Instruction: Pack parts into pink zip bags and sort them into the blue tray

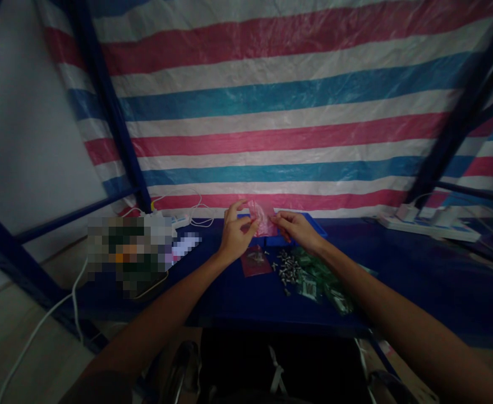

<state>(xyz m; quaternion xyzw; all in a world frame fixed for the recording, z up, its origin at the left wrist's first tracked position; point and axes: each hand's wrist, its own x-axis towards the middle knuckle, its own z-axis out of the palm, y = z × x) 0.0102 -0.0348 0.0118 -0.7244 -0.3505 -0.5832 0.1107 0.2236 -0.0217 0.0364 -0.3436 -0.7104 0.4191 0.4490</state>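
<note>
Between my two hands a pink translucent plastic bag [263,219] is held up above the blue table. My left hand [234,233] pinches its left side with thumb and fingers. On the right side, the closed fingertips of my right hand [294,227] grip the bag's edge. A second pink bag [256,262], with small metal pieces in it, lies flat just below. To its right is a loose pile of screws [288,268]. Green-tinted plastic bags [317,269] lie beside the pile, partly under my right forearm. A blue tray [316,224] sits behind my hands.
The blue table [401,280] backs onto a striped plastic sheet [271,134]. Power strips stand at the right [431,227] and left [181,220], with white cables. Blurred-out items [132,252] occupy the left end. Blue metal posts [107,106] frame the bench.
</note>
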